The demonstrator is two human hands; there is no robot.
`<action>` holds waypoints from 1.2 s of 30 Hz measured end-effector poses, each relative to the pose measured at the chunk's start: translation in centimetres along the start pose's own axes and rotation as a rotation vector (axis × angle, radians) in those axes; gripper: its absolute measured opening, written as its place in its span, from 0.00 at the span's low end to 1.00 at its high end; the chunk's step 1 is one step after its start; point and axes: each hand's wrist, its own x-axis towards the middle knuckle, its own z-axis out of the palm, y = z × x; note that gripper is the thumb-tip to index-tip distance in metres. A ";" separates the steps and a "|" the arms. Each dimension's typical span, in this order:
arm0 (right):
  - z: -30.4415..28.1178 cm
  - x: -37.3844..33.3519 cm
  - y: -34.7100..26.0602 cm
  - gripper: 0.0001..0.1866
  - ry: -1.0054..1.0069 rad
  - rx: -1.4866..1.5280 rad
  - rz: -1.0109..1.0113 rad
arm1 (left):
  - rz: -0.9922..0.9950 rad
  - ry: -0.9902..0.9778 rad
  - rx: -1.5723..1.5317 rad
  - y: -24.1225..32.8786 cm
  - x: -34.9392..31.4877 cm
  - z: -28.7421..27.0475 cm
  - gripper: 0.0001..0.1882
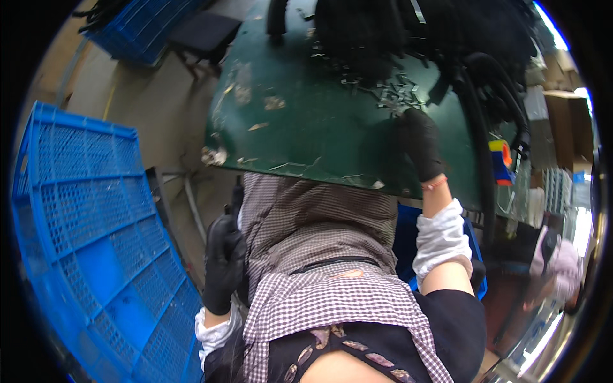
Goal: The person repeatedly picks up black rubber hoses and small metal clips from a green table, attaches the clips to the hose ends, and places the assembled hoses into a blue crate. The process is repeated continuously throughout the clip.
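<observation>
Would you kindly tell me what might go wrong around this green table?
The small metal pieces lie loose on the green table, so the gloved right hand might scatter some. Black tubing crowds close to them, so a few could slip out of sight beneath it.

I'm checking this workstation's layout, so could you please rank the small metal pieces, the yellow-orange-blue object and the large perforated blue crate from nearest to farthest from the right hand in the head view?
1. Small metal pieces: on the green table, by the fingertips of the right hand.
2. Yellow-orange-blue object: to the hand's right.
3. Large perforated blue crate: far left.
</observation>
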 end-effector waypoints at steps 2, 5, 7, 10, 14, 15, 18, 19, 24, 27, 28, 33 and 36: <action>-0.4 -0.1 -0.6 0.08 -0.039 0.041 0.004 | 0.165 -0.043 0.105 1.9 1.3 -0.4 0.21; -1.3 0.4 -1.6 0.13 -0.033 0.028 0.096 | 0.128 -0.076 0.081 1.8 1.1 -0.7 0.18; -0.4 0.4 -0.1 0.17 0.059 0.065 0.067 | 0.123 -0.071 0.112 2.3 0.7 -0.7 0.17; -0.1 0.6 1.0 0.18 -0.020 0.126 0.092 | 0.093 -0.106 0.118 1.7 0.5 -0.3 0.17; -1.5 1.8 -0.9 0.15 -0.138 0.105 0.066 | 0.022 -0.109 0.063 1.7 0.4 0.3 0.18; -1.4 1.8 -1.0 0.13 -0.119 0.112 0.045 | 0.034 -0.117 0.073 2.0 0.5 0.3 0.18; -0.5 1.5 -0.3 0.12 -0.058 -0.003 -0.006 | 0.055 -0.119 0.079 2.4 0.6 0.2 0.18; -0.6 1.5 -0.1 0.11 -0.024 -0.003 -0.014 | 0.055 -0.109 0.065 2.4 0.5 0.3 0.17; -3.8 -1.2 -6.3 0.07 -0.207 0.348 0.043 | 0.103 -0.100 0.164 1.8 0.0 0.2 0.16; -5.5 -5.3 -12.2 0.08 -0.603 0.868 -0.062 | 0.051 -0.054 0.075 2.3 0.0 1.0 0.16; -4.9 -6.6 -13.6 0.09 -0.650 0.968 -0.267 | 0.030 -0.058 0.061 2.8 -0.2 0.9 0.15; -2.8 -9.2 -19.2 0.10 -1.079 0.985 -0.409 | -0.025 -0.120 0.014 3.4 -0.6 1.1 0.14; -1.4 -10.8 -20.3 0.10 -1.045 1.181 -0.431 | 0.134 -0.116 0.107 3.3 -0.1 1.3 0.14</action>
